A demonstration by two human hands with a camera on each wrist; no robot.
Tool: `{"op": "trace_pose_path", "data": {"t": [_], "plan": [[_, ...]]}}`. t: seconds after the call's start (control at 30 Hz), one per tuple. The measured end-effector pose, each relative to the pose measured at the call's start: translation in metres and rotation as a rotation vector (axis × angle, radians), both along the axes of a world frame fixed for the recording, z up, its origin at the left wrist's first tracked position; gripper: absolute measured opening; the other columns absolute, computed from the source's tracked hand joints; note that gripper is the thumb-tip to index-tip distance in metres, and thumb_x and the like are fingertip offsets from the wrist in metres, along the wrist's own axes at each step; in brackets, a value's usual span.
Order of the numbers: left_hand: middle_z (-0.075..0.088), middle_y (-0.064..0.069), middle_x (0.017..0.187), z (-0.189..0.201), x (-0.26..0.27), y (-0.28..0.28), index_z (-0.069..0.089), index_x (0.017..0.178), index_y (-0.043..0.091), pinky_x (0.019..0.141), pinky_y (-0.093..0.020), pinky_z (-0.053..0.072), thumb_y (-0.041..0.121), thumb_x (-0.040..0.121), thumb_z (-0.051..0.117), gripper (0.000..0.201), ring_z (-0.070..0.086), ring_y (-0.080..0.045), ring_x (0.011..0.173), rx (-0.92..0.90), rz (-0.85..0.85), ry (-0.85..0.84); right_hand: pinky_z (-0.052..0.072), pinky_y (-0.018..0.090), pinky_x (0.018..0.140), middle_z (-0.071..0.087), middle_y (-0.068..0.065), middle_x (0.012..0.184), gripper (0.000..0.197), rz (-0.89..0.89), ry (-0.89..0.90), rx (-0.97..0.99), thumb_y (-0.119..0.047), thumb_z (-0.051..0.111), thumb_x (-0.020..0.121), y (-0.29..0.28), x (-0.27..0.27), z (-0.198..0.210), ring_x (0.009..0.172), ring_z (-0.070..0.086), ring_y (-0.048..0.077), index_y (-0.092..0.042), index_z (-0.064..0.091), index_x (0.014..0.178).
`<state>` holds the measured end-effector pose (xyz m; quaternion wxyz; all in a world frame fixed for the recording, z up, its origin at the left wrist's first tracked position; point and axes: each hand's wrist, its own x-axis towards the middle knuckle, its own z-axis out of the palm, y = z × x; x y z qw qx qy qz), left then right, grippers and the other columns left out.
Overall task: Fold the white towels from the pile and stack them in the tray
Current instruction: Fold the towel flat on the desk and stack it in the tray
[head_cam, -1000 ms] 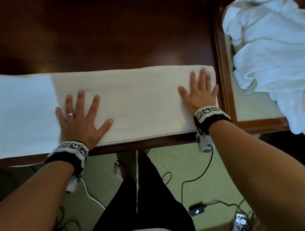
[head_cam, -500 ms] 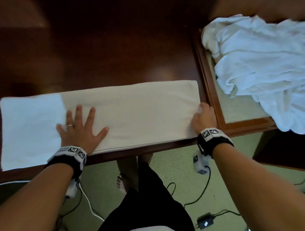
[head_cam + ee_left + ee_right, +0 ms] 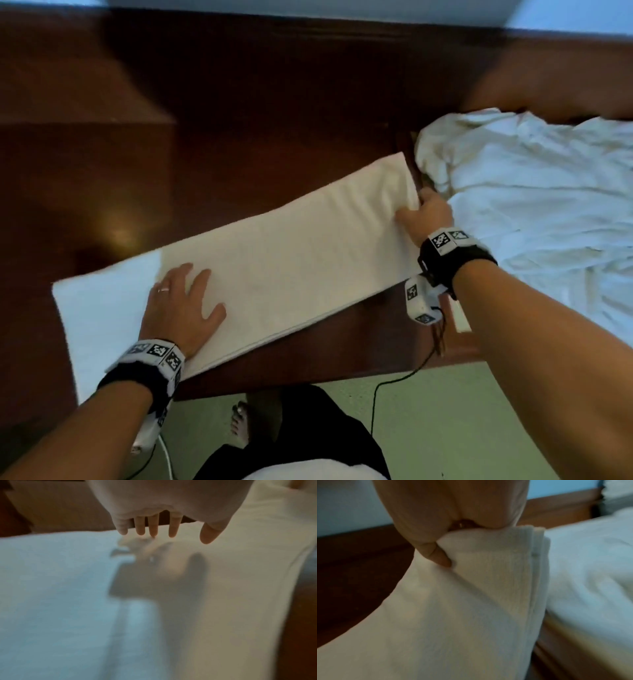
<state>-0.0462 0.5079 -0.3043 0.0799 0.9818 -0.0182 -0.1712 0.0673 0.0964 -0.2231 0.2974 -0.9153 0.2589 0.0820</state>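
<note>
Head view: right hand (image 3: 428,214) pinches towel (image 3: 291,267) end layers; left hand (image 3: 180,308) flat, fingers spread, mid-strip. We'd fold w/ edges aligned, left anchoring.

One folded towel (image 3: 291,253) (two hands (image 3: 181,308)).

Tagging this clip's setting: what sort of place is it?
Probably a hotel room or bedroom: a dark polished wooden table, green carpet with cables, and a pile of white towels beside the folded towel.
</note>
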Motion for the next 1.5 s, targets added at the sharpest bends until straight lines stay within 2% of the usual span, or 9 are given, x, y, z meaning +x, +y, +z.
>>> {"op": "trace_pose_path", "data": {"t": [0.2,0.37,0.5,0.63,0.77,0.97,1.17,1.33,1.5], "plan": [[0.057,-0.016,0.142,0.008,0.01,0.009,0.069,0.127,0.014,0.091,-0.061,0.05,0.053,0.075,0.041,0.071,0.059,-0.044,0.118,0.114,-0.309,0.097,0.045,0.046,0.081,0.054,0.015,0.121,0.031,0.114,-0.297,-0.369,-0.024,0.056,0.089,-0.01,0.087,0.085,0.102,0.057,0.043,-0.011,0.047,0.115],[0.06,-0.011,0.141,0.011,0.004,0.016,0.075,0.117,0.021,0.1,-0.05,0.032,0.054,0.075,0.044,0.062,0.063,-0.036,0.116,0.109,-0.519,-0.012,0.045,0.046,0.071,0.062,0.016,0.107,0.027,0.165,-0.417,-0.446,-0.019,0.052,0.087,0.01,0.082,0.102,0.088,0.06,0.045,-0.013,0.047,0.113],[0.074,-0.006,0.11,0.033,0.034,0.026,0.08,0.086,0.019,0.081,-0.046,0.052,0.047,0.078,0.043,0.047,0.069,-0.031,0.094,0.052,-0.538,-0.152,0.041,0.04,0.058,0.065,0.014,0.101,0.03,0.427,-0.5,-0.522,-0.02,0.053,0.085,0.055,0.039,0.092,0.076,0.062,0.044,-0.013,0.057,0.114],[0.07,-0.01,0.107,0.062,0.074,0.038,0.075,0.106,0.01,0.071,-0.049,0.052,0.038,0.08,0.043,0.049,0.065,-0.037,0.089,-0.057,-0.371,-0.258,0.035,0.03,0.047,0.064,0.008,0.084,0.03,0.686,-0.522,-0.545,-0.023,0.049,0.08,0.125,-0.034,0.056,0.057,0.061,0.035,-0.014,0.064,0.105],[0.063,-0.012,0.109,0.081,0.081,0.044,0.068,0.115,0.01,0.072,-0.047,0.051,0.036,0.076,0.047,0.051,0.06,-0.037,0.091,-0.119,-0.433,-0.392,0.042,0.032,0.041,0.061,0.007,0.083,0.034,0.798,-0.36,-0.45,-0.016,0.074,0.068,0.199,-0.112,-0.01,0.057,0.059,0.031,-0.014,0.064,0.101],[0.06,-0.01,0.125,0.038,0.049,0.034,0.061,0.119,0.019,0.084,-0.044,0.049,0.049,0.065,0.066,0.062,0.058,-0.033,0.109,0.074,-1.021,-0.197,0.056,0.044,0.081,0.057,0.016,0.135,0.074,0.75,0.032,-0.414,-0.018,0.081,0.056,0.233,-0.192,-0.069,0.117,0.06,0.038,-0.015,0.056,0.126],[0.062,-0.015,0.126,0.022,0.057,0.013,0.063,0.122,0.018,0.08,-0.046,0.052,0.034,0.061,0.083,0.066,0.06,-0.037,0.11,0.063,-1.094,-0.177,0.022,0.045,0.121,0.01,0.011,0.165,0.083,0.643,0.168,-0.346,0.0,0.057,0.08,0.181,-0.191,-0.062,0.152,0.011,0.031,-0.025,0.029,0.154],[0.064,-0.013,0.115,0.027,0.055,-0.003,0.067,0.111,0.017,0.078,-0.045,0.05,0.043,0.068,0.082,0.052,0.062,-0.036,0.1,0.001,-1.052,-0.205,0.057,0.047,0.081,0.062,0.02,0.12,0.045,0.404,-0.17,-0.259,0.013,0.063,0.065,0.176,-0.191,-0.054,0.111,0.06,0.04,-0.004,0.067,0.106],[0.058,-0.014,0.087,0.03,0.054,0.006,0.064,0.086,0.009,0.062,-0.041,0.044,0.023,0.073,0.063,0.019,0.056,-0.035,0.074,-0.146,-1.04,-0.351,0.046,0.039,0.079,0.061,0.011,0.101,0.035,0.319,-0.354,-0.441,-0.001,0.061,0.067,0.183,-0.214,-0.048,0.094,0.052,0.033,-0.008,0.067,0.1]]}}
